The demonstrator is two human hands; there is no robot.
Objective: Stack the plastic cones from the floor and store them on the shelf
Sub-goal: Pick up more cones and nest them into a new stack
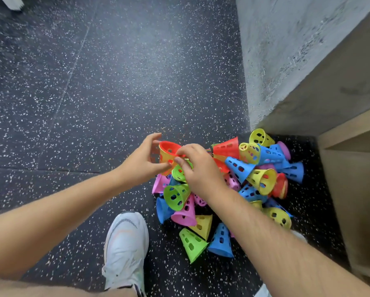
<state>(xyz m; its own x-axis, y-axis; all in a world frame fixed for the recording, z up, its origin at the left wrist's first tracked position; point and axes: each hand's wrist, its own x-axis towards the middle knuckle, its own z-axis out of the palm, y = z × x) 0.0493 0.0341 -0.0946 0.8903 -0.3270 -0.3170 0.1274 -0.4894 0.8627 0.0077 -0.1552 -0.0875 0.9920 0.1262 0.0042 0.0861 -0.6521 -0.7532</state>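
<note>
Thumb and fingertips of the right hand [198,168] are pressed together on the near rim of a red cone [169,150], pinching it. The left hand [143,159] cups the same cone from the left: its thumb lies against the cone's side, and its fingers arch over the far rim with a gap between them and the thumb. Whether those fingers touch the rim cannot be told. The cone is held above the floor [115,82] at the left, far edge of a pile of cones [263,181], its wide mouth turned up and to the left. Its thin plastic wall is pierced with oval holes and shades from red at the rim to orange lower down.

The pile lies loose on the floor in the corner, cones tipped every way in yellow, blue, green, pink, red and purple, all with the same holes. The floor is dark rubber flecked white. A rough grey wall [286,50] stands far right, a pale wooden shelf [351,133] right of the pile, and a white shoe [126,243] near left.
</note>
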